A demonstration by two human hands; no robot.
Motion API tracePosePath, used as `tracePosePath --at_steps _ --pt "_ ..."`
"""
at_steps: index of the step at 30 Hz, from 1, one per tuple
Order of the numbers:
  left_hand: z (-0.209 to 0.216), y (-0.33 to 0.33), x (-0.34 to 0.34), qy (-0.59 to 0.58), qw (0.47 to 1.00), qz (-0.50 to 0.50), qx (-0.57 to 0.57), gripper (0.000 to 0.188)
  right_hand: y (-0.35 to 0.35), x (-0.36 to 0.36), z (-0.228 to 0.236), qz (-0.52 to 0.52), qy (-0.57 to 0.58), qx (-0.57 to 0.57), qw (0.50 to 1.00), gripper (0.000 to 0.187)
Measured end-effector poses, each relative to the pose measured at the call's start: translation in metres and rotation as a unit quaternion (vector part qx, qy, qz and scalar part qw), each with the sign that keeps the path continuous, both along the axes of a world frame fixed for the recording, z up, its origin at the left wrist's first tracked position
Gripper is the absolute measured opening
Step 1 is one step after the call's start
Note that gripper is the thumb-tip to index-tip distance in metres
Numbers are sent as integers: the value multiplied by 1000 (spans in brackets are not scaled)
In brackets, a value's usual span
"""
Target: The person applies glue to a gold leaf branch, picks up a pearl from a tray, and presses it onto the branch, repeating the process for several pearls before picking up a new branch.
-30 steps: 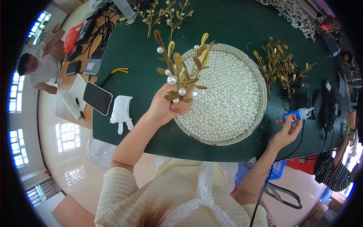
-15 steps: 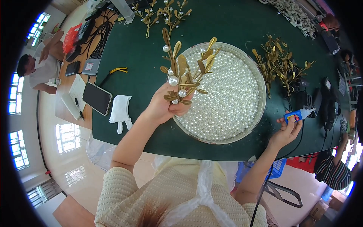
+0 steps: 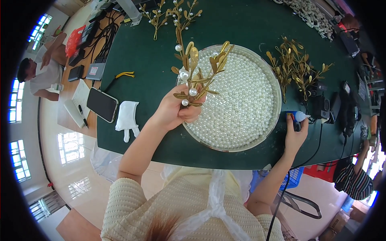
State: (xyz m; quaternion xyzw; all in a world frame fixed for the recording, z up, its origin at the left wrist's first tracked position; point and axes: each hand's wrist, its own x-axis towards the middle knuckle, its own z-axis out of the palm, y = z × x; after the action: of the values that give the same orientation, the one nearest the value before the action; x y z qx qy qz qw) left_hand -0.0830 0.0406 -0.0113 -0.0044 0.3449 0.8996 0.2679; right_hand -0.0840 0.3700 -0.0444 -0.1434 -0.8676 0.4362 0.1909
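My left hand point(image 3: 173, 107) is closed round the stem of a gold leaf branch point(image 3: 194, 60), held above the left side of a round tray. White pearls point(image 3: 184, 75) sit among its gold leaves. The tray point(image 3: 278, 95) has a pale rim and is filled with loose pearl beads point(image 3: 241, 100). To the right of the tray, my right hand point(image 3: 296, 134) grips a small blue glue bottle point(image 3: 298, 116); its white nozzle points to the right. Part of the bottle is hidden by my fingers.
Gold branches without visible pearls point(image 3: 295, 68) lie right of the tray, beside black devices point(image 3: 321, 108) and cables. Pearled branches point(image 3: 181, 16) lie at the back. A phone point(image 3: 103, 104), a white pouch point(image 3: 127, 116) and yellow-handled cutters point(image 3: 125, 74) are at left. Another person point(image 3: 42, 74) sits far left.
My right hand has moved left toward the tray and turned the glue bottle in its grip. The branch in my left hand has tilted slightly and shifted a little.
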Motion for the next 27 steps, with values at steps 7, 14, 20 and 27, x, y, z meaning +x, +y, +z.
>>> tracePosePath --at_steps 7,14,20,27 --pt "4 1 -3 -3 1000 -2 -22 20 -21 26 34 -108 253 97 956 20" --pt "-1 3 2 -37 996 27 -78 16 -106 5 69 327 37 -357 874 14" --pt "7 7 4 -31 986 6 -166 18 -146 -2 67 390 -31 -428 815 13" --pt "-2 2 3 -13 991 -16 -136 19 -152 -4 50 348 -35 -499 793 12"
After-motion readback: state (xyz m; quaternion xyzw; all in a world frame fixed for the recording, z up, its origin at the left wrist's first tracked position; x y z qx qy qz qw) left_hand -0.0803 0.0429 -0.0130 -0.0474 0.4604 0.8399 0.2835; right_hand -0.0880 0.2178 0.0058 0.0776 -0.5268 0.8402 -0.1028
